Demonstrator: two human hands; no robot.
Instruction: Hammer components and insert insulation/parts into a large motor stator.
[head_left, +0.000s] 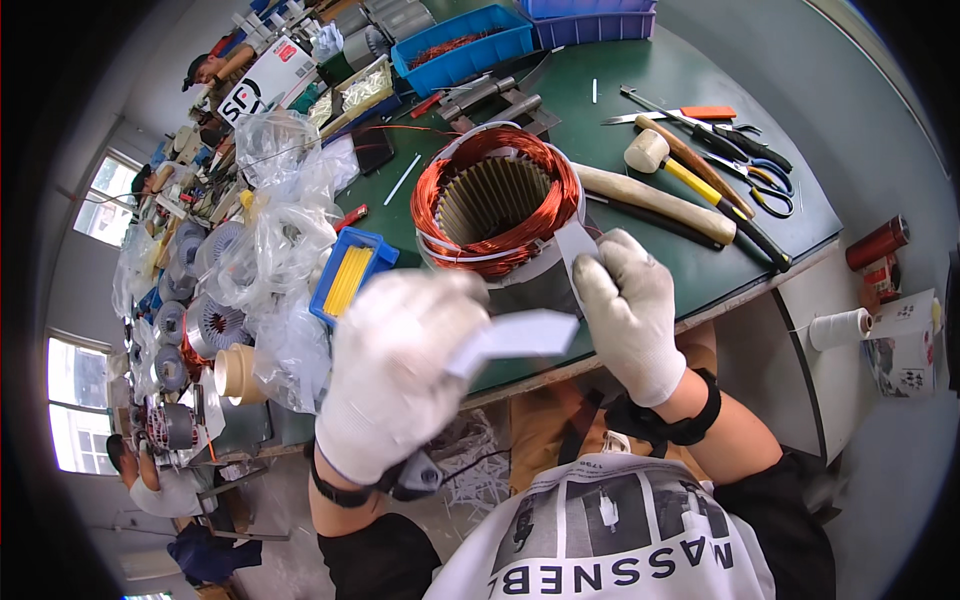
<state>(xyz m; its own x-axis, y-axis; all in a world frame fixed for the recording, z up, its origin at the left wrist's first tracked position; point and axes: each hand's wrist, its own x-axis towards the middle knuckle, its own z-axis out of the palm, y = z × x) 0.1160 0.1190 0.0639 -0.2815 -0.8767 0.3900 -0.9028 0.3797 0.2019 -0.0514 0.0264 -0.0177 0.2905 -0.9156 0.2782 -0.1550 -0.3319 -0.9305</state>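
A motor stator with red-brown copper wire windings point(440, 205) stands on the green workbench in front of me, its slotted bore tilted toward me. My right hand point(630, 315), in a white glove, pinches a white paper strip point(574, 250) at the stator's near right edge. My left hand point(395, 370), also gloved and blurred by motion, is closed nearer to me and to the left. From its fingers a second, bent white paper strip point(525, 335) sticks out to the right. The left fingertips are smeared.
Mallets, including a yellow-handled mallet point(700, 185), and pliers point(755, 175) lie right of the stator. A blue tray of yellow strips point(350, 280) sits left, beside clear plastic bags point(290, 230). Blue bins point(465, 55) stand behind. Other people work at the far left.
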